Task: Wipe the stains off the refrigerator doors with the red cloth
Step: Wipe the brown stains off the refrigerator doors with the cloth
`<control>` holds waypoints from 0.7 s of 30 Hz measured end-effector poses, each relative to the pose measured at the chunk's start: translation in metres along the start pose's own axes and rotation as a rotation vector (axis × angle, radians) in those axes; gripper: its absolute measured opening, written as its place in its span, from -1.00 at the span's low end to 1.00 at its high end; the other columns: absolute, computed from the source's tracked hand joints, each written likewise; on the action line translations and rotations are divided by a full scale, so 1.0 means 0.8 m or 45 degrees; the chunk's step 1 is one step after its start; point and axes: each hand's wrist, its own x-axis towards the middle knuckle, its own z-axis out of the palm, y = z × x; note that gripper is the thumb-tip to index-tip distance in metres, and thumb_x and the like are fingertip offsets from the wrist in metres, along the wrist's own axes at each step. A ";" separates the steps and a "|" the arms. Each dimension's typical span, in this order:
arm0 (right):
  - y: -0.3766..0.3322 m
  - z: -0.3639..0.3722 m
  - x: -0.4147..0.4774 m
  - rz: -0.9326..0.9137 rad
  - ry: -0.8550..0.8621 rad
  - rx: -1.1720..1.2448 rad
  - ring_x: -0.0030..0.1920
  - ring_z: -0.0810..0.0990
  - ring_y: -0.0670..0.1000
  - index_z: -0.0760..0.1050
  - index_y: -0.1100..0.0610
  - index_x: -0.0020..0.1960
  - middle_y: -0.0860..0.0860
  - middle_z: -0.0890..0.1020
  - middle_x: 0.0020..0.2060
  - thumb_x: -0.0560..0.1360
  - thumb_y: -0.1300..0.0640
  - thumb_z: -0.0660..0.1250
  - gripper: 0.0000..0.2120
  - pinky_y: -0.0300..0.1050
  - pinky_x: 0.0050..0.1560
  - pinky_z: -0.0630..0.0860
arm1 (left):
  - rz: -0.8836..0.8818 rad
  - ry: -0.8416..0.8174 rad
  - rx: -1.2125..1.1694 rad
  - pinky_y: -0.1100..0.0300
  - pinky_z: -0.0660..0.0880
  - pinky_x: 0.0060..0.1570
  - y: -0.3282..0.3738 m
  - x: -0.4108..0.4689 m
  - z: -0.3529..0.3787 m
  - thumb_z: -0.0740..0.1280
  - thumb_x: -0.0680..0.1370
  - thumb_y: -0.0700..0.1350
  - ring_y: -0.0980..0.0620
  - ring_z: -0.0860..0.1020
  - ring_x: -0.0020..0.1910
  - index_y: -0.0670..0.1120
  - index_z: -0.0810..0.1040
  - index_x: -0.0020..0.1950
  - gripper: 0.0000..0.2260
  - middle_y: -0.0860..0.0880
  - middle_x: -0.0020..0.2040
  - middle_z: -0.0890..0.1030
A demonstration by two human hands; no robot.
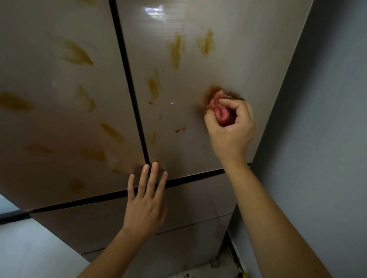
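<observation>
While bunched and crumpled, red cloth (219,109) sits gripped in right hand (230,129), pressed on brown-stained right refrigerator door (205,74); left hand (145,204) flat, fingers spread, holding nothing.

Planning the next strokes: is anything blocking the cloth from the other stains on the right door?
Nothing visible. The right hand presses the red cloth on a smear; the streaks above lie on bare door. The left hand rests lower, at the door seams.

Cloth (219,107) on right door (205,74) — left door (50,84) beside; drawer (195,205), seemingly, below.
</observation>
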 end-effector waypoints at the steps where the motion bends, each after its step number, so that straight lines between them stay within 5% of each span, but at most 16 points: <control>1: -0.005 -0.002 0.006 0.001 0.031 0.026 0.00 0.56 -0.20 0.62 0.16 0.00 -0.02 0.58 -0.01 0.37 0.24 0.57 -0.76 -0.46 0.03 0.46 | -0.002 0.000 -0.002 -0.34 0.05 0.50 0.000 0.000 0.000 0.33 0.43 0.06 -0.23 -0.04 0.63 -0.12 0.25 0.60 -0.24 -0.20 0.65 -0.03; 8: -0.026 0.009 0.027 -0.134 0.027 -0.003 0.07 0.54 -0.16 0.63 0.15 0.08 0.01 0.59 0.04 0.46 0.14 0.53 -0.77 -0.47 0.15 0.41 | -0.007 -0.032 -0.004 -0.33 0.05 0.50 0.000 -0.001 -0.006 0.49 0.39 0.05 -0.23 -0.02 0.63 -0.12 0.25 0.60 -0.16 -0.20 0.65 0.00; 14: 0.015 0.001 -0.029 -0.069 -0.176 -0.118 0.05 0.58 -0.04 0.62 0.14 0.04 0.05 0.59 0.04 0.43 0.15 0.55 -0.78 -0.25 0.10 0.57 | -0.003 -0.054 -0.017 -0.32 0.06 0.50 -0.002 -0.001 -0.009 0.53 0.35 0.03 -0.22 -0.03 0.63 -0.12 0.27 0.59 -0.14 -0.20 0.65 0.01; 18: -0.010 -0.001 -0.018 -0.094 -0.142 -0.069 0.05 0.55 -0.13 0.64 0.14 0.07 0.02 0.60 0.05 0.46 0.14 0.54 -0.79 -0.50 0.10 0.43 | -0.008 -0.060 -0.030 -0.32 0.06 0.49 -0.001 -0.001 -0.012 0.53 0.37 0.02 -0.22 -0.05 0.63 -0.12 0.27 0.59 -0.15 -0.21 0.65 0.00; 21: -0.026 0.014 -0.016 -0.209 -0.189 -0.056 0.06 0.58 -0.08 0.64 0.15 0.11 0.01 0.60 0.05 0.49 0.08 0.52 -0.76 -0.42 0.13 0.47 | -0.007 -0.037 -0.051 -0.32 0.07 0.48 -0.001 -0.001 -0.012 0.51 0.38 0.02 -0.22 -0.05 0.63 -0.12 0.26 0.59 -0.16 -0.23 0.65 0.01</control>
